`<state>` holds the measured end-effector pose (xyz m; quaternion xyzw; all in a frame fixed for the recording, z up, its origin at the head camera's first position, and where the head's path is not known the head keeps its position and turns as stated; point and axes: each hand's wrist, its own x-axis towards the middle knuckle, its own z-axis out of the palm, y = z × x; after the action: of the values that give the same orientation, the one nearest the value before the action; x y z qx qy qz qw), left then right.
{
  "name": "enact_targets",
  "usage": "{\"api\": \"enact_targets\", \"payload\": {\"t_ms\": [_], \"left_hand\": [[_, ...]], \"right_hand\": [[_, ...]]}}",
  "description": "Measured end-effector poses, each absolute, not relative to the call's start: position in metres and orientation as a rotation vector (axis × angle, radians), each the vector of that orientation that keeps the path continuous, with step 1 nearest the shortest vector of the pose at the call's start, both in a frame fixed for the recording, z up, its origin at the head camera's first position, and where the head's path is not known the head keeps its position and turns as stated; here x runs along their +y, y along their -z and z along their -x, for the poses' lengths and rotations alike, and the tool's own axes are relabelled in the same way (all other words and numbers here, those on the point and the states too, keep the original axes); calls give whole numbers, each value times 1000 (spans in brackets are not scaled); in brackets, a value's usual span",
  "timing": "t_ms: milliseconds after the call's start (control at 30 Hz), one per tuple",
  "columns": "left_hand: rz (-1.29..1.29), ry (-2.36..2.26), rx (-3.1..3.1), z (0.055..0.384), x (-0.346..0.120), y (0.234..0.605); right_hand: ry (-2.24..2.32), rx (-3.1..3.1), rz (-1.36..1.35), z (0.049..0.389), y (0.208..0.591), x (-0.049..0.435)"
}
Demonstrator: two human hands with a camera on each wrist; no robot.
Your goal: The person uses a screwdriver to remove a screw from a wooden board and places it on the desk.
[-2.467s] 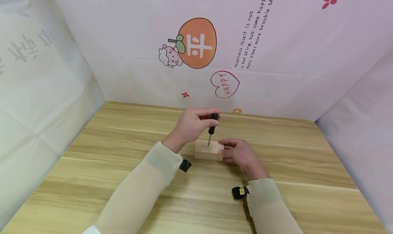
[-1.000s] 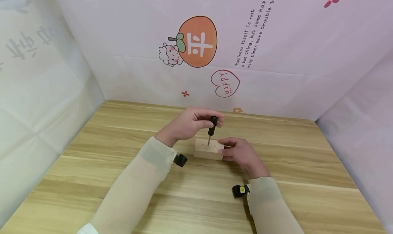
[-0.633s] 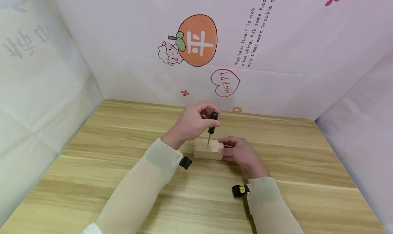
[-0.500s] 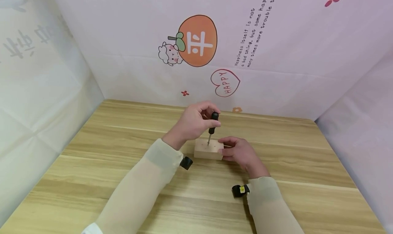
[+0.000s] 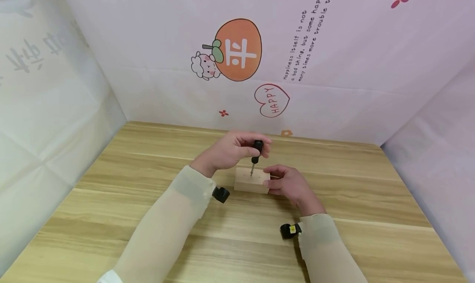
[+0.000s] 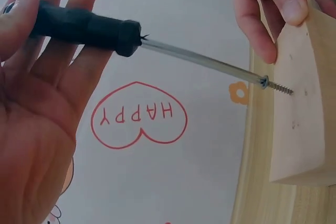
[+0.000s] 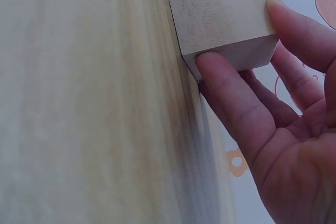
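Observation:
My left hand (image 5: 226, 150) holds a screwdriver (image 6: 86, 27) by its black handle, thumb on one side and fingers along the other. Its steel shaft slants down to the head of a screw (image 6: 281, 87). The screw's tip is in the top face of a pale wooden block (image 5: 249, 186), with most of the thread showing above the wood. Small holes or marks dot that face around it. My right hand (image 5: 291, 186) grips the block's right end, with the thumb (image 7: 299, 30) at the top edge and fingers against the end face.
The block lies on a wood-grain table (image 5: 237, 237). Behind it rises a white printed cloth (image 5: 167, 97), with more cloth walls at left and right. A small black camera (image 5: 221, 194) sits at the left wrist, another camera (image 5: 288, 231) at the right.
My left hand turns back and forth at the screwdriver handle; since half a second ago its wrist has swung left and its fingers have extended. The right hand and block stay in place.

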<state>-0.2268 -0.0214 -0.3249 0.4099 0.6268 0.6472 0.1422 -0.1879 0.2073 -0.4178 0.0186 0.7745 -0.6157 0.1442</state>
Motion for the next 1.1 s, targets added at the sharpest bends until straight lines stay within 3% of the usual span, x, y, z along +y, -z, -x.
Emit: {"api": "enact_targets", "payload": {"t_ms": [233,500,833,1100], "left_hand": [[-935,-2031,2041,223,-14,329],[-1104,-2019,1939,225,-22,329],[-854,-2105,2038,222,-19,321],[-1099,-1969,2253,223,-14,321]], "right_hand": [[1789,2200,-59,187,419,205],[1800,2202,-59,188,418,205],[1793,2213,-54,188,417,207],[1779,2217,-52,187,416,206]]}}
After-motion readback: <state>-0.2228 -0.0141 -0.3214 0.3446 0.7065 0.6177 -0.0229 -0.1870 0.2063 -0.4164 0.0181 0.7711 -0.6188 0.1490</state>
